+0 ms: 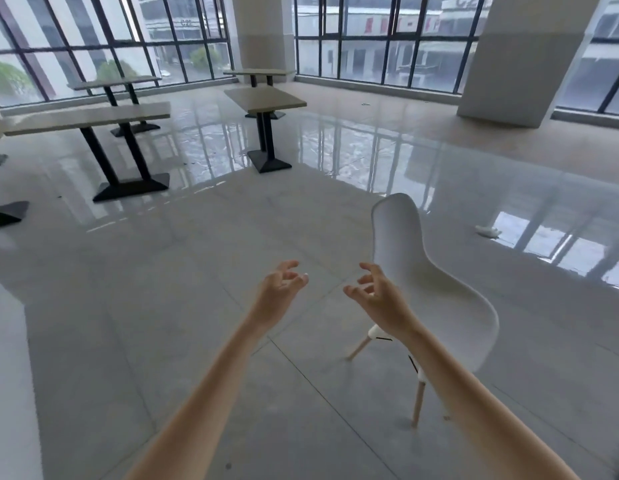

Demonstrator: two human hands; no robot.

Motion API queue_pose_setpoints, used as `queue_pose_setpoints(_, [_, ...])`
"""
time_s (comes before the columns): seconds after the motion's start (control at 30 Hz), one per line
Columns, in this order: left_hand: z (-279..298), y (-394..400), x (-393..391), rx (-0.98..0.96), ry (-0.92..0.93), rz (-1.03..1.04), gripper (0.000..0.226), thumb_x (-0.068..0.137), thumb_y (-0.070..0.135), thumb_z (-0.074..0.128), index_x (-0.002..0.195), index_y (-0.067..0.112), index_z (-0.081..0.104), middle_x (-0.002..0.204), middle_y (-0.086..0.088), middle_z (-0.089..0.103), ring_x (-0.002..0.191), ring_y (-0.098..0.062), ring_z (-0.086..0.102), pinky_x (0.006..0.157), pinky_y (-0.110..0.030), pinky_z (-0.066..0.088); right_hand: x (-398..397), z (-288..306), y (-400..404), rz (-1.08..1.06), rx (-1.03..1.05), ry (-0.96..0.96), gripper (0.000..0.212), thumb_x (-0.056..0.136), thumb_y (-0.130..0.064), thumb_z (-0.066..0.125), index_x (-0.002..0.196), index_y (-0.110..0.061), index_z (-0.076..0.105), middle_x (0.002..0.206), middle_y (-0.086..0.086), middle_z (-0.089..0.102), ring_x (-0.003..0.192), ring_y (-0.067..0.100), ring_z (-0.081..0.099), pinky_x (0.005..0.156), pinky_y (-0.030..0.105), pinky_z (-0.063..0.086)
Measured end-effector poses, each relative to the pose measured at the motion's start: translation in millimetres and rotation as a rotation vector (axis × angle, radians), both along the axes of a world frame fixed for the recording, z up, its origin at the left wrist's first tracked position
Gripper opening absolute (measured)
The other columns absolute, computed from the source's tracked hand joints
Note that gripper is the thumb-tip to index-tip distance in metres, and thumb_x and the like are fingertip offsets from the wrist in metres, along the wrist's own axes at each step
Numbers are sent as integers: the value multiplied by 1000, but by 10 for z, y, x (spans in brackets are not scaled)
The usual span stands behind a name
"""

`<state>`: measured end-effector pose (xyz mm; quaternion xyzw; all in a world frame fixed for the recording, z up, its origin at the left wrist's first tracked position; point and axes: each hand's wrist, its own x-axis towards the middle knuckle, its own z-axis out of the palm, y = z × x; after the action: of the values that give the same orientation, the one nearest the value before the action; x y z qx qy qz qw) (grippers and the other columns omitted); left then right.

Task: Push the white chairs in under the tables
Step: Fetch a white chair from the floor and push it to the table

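Observation:
A white shell chair (436, 289) with pale wooden legs stands alone on the glossy floor, right of centre, its backrest toward the far tables. My right hand (375, 292) hovers just left of its seat, fingers spread and empty, its wrist overlapping the seat's front edge. My left hand (282, 284) is held out further left over bare floor, also open and empty. A small beige table (266, 98) on a black pedestal stands ahead at mid-distance. A longer table (89, 117) stands to its left.
More tables (114, 83) (257, 73) line the windows at the back. Two white pillars (522, 57) (259, 29) rise from the floor. A small white scrap (488, 231) lies on the floor at the right. Black table bases (6, 213) sit at the left edge.

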<state>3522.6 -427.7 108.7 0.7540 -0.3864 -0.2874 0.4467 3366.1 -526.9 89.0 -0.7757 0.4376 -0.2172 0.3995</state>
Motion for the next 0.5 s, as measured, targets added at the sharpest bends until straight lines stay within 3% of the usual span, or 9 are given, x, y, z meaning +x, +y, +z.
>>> queue_pose_setpoints(0.07, [-51,-439,238,-3,-4,-67,37,91,15,55,126,3,52,123,-20,60,102,-23,59,87,-28,44,247,-58,-400,-59,20,-12,59,84,-29,63,134,-12,38,119,14,58,104,31,60,94,47,47])
queue_pose_setpoints(0.17, [-148,-1021,502,6,-18,-157,34,92,15,54,124,5,54,123,-18,60,98,-16,56,75,-19,44,596,-166,-974,-110,32,-1,59,84,-30,63,134,-10,37,119,15,57,105,31,59,95,48,46])
queue_pose_setpoints(0.5, [-409,-3353,1826,86,-56,-315,37,91,20,55,126,9,53,126,-15,59,110,-25,60,94,-31,46,1985,-398,-3161,-261,23,10,61,83,-31,63,135,-11,37,124,13,56,107,28,58,94,41,46])
